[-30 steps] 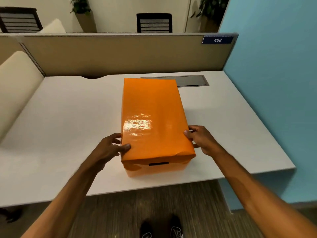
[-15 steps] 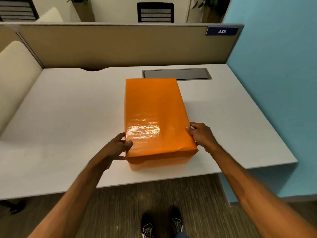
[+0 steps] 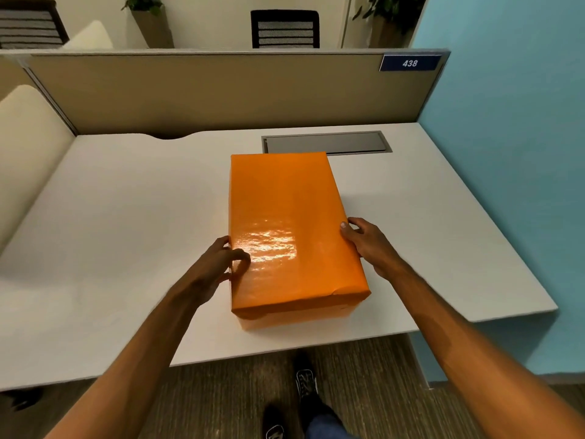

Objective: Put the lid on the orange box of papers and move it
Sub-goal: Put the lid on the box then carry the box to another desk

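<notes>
White desk (image 3: 126,232), cubicle corner. Lid (image 3: 291,229) already seated on box (image 3: 294,318), near front edge. Left hand (image 3: 212,267) and right hand (image 3: 370,245) clasp lid's sides, fingers curled. Remaining, likely: moving box.

A pale grey surface (image 3: 126,217) fills a cubicle, with a dark rectangular cable hatch (image 3: 326,142) set near its back edge. A tan partition (image 3: 205,90) rises behind it, bearing a blue plate (image 3: 410,63) reading 438. A light blue wall (image 3: 512,153) stands on the right. Beyond the partition are a black slatted chair (image 3: 285,28) and potted plants (image 3: 148,14). The floor (image 3: 221,400) is brown streaked carpet.
</notes>
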Demonstrator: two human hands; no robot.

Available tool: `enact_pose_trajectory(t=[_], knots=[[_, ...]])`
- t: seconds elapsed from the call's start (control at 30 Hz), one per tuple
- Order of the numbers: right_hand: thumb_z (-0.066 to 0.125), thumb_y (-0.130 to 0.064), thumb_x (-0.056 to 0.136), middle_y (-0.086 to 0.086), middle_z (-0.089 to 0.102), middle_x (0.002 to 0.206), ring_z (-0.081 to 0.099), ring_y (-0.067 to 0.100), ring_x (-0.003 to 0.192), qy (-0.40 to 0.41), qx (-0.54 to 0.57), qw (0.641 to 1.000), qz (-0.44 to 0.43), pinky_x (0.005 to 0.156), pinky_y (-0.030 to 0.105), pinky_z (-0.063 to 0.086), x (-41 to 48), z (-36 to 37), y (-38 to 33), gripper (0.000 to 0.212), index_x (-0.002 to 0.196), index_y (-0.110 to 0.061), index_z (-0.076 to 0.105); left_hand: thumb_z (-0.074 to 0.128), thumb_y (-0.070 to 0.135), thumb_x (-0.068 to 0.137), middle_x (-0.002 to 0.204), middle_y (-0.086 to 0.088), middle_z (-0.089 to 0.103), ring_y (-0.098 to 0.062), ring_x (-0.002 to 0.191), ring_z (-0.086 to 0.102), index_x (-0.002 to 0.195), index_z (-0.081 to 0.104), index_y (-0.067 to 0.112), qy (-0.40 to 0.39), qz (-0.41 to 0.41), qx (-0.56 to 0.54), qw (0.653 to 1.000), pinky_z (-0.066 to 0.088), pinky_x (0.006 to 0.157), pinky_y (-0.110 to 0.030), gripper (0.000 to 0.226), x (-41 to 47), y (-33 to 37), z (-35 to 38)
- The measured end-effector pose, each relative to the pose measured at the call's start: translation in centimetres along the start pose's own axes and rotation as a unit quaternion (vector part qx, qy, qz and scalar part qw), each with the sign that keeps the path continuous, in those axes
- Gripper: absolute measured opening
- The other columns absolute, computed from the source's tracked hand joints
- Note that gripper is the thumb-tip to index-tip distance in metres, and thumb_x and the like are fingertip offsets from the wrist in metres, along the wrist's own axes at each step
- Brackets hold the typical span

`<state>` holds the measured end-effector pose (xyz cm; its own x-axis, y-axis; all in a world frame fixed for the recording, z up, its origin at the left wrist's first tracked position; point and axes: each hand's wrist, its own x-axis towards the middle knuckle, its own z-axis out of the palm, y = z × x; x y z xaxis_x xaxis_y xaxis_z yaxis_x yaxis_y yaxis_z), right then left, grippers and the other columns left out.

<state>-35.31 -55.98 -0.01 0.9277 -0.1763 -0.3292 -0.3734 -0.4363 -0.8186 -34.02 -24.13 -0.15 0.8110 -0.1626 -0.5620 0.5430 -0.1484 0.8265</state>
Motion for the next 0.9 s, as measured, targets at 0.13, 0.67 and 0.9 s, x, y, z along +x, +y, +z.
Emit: enact_pose_trajectory(t=[0.13, 0.67, 0.9], knots=[[0.048, -0.053, 0.094, 0.007, 0.055, 0.14, 0.059, 0.025, 0.113, -0.006, -0.003, 1.0, -0.011, 0.091, 0.044, 0.05, 3.8, -0.1, -1.6, 0.056, 0.141, -0.021, 0.045, 0.064, 0.026, 0.09, 0.138, -0.006, 0.051, -0.033, 0.122, 0.051, 0.143, 0.037, 0.022, 0.029, 0.011, 0.01, 0.999, 0.044, 0.102, -0.052, 0.059, 2.6, 2.0, 0.0], [0.051, -0.048, 0.096, 0.011, 0.07, 0.108, 0.067, 0.024, 0.087, -0.034, 0.084, 0.995, 0.039, 0.065, 0.038, 0.054, 18.9, -1.5, -7.2, 0.04, 0.109, -0.013, 0.064, 0.055, 0.057, 0.089, 0.115, -0.008, 0.064, -0.032, 0.107, 0.06, 0.099, 0.062, 0.014, 0.153, -0.006, -0.022, 0.988, 0.047, 0.094, -0.051, 0.045, 14.9, 11.1, -1.5], [0.056, -0.043, 0.095, 0.011, 0.069, 0.106, 0.067, 0.03, 0.089, -0.024, 0.111, 0.991, 0.066, 0.067, 0.042, 0.054, 20.5, -1.1, -6.6, 0.036, 0.107, -0.01, 0.065, 0.069, 0.047, 0.083, 0.113, -0.01, 0.063, -0.033, 0.103, 0.061, 0.086, 0.064, 0.016, 0.202, 0.006, -0.043, 0.978, 0.05, 0.088, -0.048, 0.031, 16.5, 10.5, -1.9]])
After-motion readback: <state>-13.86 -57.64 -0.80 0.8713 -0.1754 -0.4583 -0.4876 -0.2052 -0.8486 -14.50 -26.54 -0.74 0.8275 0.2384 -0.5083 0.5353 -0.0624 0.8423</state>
